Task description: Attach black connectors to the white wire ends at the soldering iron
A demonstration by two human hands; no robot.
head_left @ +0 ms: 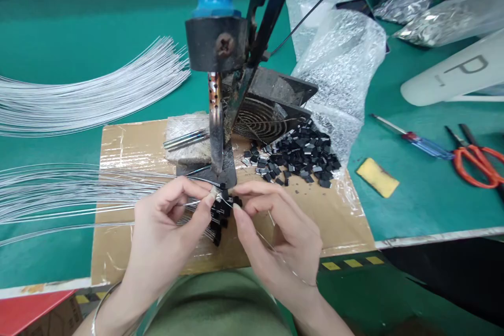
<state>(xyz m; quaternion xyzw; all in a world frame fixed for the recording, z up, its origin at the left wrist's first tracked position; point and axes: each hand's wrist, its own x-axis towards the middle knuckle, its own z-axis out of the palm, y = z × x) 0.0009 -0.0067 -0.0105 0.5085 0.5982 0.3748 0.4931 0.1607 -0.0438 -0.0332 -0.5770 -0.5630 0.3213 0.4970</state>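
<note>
We see, from the left, white wires point(47, 197) on the green tabletop point(59, 151), then cardboard point(342, 220), and yellow-marked floor point(354, 291) below. The wires run out of view. The left hand point(169, 226) pinches one beneath the soldering iron point(215, 136), its end obscured among black connectors point(217, 213); the right hand point(279, 231) pinches a thin strand point(271, 247), tip indistinct.

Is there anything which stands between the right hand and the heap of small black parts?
Nothing visible stands in the way: between the right hand and the black parts, only cardboard with a few tiny specks shows.
</note>
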